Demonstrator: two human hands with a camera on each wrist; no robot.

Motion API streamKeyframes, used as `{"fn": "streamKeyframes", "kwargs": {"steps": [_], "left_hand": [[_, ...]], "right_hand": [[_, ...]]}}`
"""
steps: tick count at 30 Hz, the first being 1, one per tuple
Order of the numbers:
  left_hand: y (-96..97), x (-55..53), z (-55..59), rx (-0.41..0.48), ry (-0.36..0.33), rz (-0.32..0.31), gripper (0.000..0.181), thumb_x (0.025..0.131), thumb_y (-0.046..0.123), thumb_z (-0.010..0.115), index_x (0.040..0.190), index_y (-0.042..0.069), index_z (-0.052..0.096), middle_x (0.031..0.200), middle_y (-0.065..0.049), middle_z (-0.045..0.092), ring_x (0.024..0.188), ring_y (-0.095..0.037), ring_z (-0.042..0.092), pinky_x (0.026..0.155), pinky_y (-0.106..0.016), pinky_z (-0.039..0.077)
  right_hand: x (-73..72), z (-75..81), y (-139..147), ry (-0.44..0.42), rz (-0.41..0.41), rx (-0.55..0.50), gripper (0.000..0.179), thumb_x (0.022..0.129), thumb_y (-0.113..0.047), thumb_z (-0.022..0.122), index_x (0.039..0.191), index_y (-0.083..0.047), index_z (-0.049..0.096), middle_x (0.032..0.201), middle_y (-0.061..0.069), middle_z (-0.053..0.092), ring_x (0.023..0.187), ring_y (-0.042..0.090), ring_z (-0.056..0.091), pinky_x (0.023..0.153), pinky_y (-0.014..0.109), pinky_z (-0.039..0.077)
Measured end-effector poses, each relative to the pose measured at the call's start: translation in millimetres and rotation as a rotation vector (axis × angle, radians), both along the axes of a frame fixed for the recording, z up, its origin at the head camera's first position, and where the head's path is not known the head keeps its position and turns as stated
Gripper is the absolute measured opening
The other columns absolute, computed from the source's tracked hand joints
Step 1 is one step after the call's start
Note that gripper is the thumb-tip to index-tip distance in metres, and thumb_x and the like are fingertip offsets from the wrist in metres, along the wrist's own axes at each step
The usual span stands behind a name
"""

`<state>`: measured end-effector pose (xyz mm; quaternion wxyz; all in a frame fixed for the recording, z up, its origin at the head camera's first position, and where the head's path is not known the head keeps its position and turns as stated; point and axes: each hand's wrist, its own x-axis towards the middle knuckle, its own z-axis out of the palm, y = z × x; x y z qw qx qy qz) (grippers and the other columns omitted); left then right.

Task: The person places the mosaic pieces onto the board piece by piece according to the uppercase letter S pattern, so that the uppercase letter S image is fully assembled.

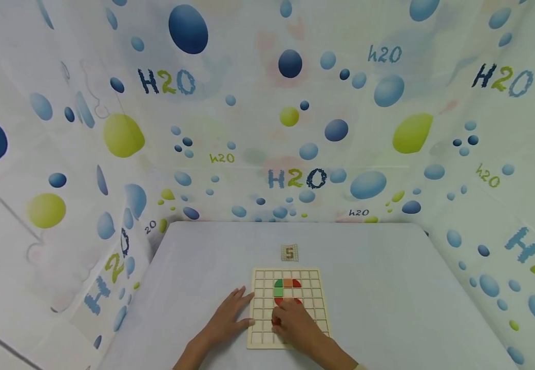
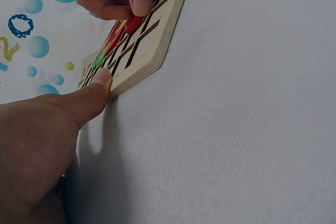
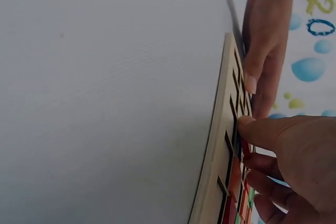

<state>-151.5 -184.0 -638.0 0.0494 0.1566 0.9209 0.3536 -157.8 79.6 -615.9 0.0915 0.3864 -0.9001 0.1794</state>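
Observation:
A pale wooden grid board [image 1: 257, 341] lies on the table, with green, orange and red tiles [image 1: 279, 292] set in its upper squares in a curved figure. My left hand [image 1: 227, 317] rests at the board's left edge, fingers spread and thumb tip on the rim. Over the lower middle squares, my right hand [image 1: 297, 326] pinches a small red tile [image 3: 245, 148] between thumb and fingers, close to the grid. In the left wrist view a red tile [image 2: 134, 23] shows just under the right fingertips. The right hand covers part of the figure.
A small card [image 1: 289, 252] bearing a figure like a 5 lies beyond the board's far edge. The white table [image 1: 378, 288] is bordered at the back and sides by white sheeting [image 1: 249, 128] printed with blue and green drops.

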Motion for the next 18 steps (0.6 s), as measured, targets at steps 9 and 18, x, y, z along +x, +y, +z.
{"fn": "streamKeyframes", "kwargs": {"steps": [9,18], "left_hand": [[2.0,0.3,4.2,-0.018,-0.018,0.000,0.074,0.098,0.048,0.073,0.158,0.012,0.049,0.169,-0.025,0.033,0.157,-0.051,0.024,0.123,-0.073,0.026],[4.1,1.9,5.7,-0.017,-0.015,0.000,0.074,0.097,0.046,0.074,0.158,0.010,0.049,0.168,-0.025,0.034,0.156,-0.051,0.025,0.123,-0.073,0.026]], "right_hand": [[2.1,0.6,1.9,-0.008,-0.032,0.061,0.018,0.090,-0.035,0.084,0.095,-0.024,0.070,0.094,-0.016,0.060,0.089,0.005,0.048,0.081,0.024,0.049],[5.0,-0.7,3.3,0.013,-0.011,0.032,0.018,0.089,-0.029,0.086,0.096,-0.026,0.069,0.095,-0.017,0.062,0.087,0.003,0.050,0.078,0.021,0.047]]}}
